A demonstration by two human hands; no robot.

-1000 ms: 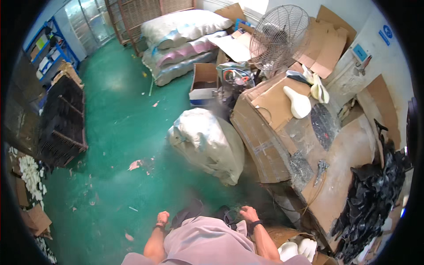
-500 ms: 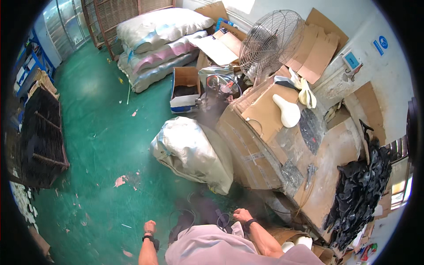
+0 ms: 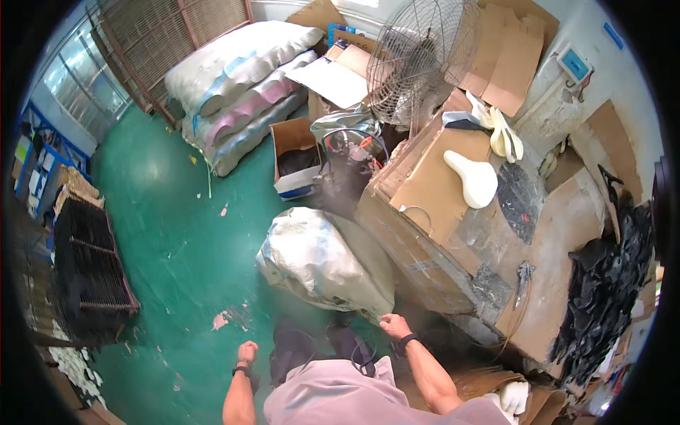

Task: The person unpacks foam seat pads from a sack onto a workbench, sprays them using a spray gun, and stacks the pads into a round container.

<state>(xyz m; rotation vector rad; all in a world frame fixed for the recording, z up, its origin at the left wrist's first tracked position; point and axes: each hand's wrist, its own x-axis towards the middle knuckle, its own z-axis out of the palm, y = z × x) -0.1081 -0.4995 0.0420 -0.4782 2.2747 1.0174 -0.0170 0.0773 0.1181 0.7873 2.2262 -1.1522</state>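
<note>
One bulging white woven sack (image 3: 319, 262) sits on the green floor (image 3: 170, 248), likely soft, slippery and bulky, best gathered by its loose corner. Beside that, the right hand (image 3: 395, 326) has a curled grip, its hold unclear from here; the left hand (image 3: 247, 353), loosely fisted, seems empty. Contents stay hidden.

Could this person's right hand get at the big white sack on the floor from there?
Probably yes: the right hand appears beside the near end of the white sack, with nothing visible between them, though one view leaves the height gap unclear.
</note>
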